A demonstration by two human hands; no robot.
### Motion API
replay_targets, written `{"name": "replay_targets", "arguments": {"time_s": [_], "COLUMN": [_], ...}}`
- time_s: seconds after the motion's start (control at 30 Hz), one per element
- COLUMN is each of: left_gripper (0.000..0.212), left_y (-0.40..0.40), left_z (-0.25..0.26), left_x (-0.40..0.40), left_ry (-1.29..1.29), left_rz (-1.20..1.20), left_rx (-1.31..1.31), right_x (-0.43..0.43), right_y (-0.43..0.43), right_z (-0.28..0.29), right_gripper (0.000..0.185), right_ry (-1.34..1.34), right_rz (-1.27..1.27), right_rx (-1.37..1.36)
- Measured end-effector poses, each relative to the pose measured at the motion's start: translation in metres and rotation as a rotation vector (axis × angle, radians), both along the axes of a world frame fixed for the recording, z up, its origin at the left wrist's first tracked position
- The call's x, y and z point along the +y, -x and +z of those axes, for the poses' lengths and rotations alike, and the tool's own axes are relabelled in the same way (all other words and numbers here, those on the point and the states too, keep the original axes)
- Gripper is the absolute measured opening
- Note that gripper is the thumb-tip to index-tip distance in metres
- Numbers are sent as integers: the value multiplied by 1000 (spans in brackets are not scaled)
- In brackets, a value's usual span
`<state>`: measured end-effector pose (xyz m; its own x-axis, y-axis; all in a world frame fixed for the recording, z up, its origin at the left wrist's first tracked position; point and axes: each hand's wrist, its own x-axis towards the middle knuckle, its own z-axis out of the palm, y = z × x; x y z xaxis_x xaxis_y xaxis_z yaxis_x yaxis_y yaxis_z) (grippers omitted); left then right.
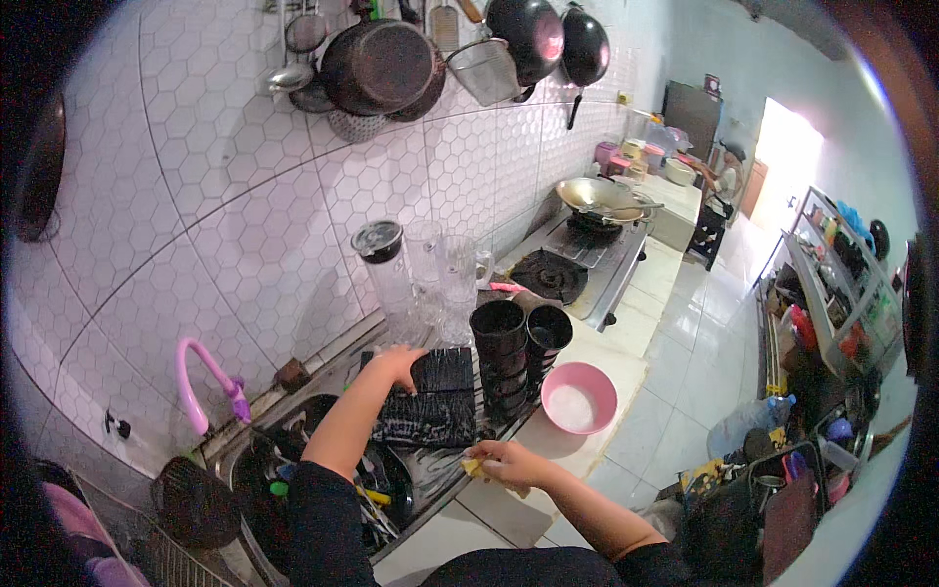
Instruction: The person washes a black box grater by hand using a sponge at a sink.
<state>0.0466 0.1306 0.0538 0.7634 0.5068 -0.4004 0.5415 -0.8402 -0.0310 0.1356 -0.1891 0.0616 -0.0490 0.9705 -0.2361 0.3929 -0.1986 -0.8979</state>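
My left hand (397, 367) reaches over the far left part of a black rectangular tray or box (425, 411); its thumb and fingers are spread against the dark surface. Whitish streaks, like suds, mark that surface. In my right hand (510, 467) is a yellow sponge (472, 466), pinched at the near right of the black piece. Two stacks of black cups (499, 323) (549, 328) stand just beyond. To their right, a pink bowl (579, 398) holds whitish liquid. Clear jugs (458, 279) and a tall lidded clear container (381, 253) rise behind my left hand.
Dark pans and utensils crowd the sink (246, 477) beneath a pink faucet (213, 374). A wok (601, 198) sits on the gas stove (587, 257). Pans (381, 66) hang on the tiled wall. Beyond the counter is another person (722, 180); a loaded rack (829, 279) stands right.
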Motion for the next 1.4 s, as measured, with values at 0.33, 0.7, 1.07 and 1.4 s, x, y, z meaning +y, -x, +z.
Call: {"name": "replay_targets", "arguments": {"time_s": [0.33, 0.7, 1.07, 1.4], "left_gripper": [106, 99, 109, 123], "left_y": [0, 13, 48, 65], "left_z": [7, 37, 96, 116], "left_x": [-3, -7, -66, -91], "left_ry": [60, -35, -172, -111], "left_rz": [-22, -39, 133, 187], "left_rx": [-50, -83, -181, -246], "right_x": [-3, -3, -1, -8], "right_y": [-5, -8, -11, -14], "right_z": [-19, 14, 3, 1], "right_gripper": [37, 38, 37, 39], "right_ry": [-108, 14, 1, -29], "right_rz": [-3, -38, -1, 1], "right_rx": [55, 55, 66, 76]}}
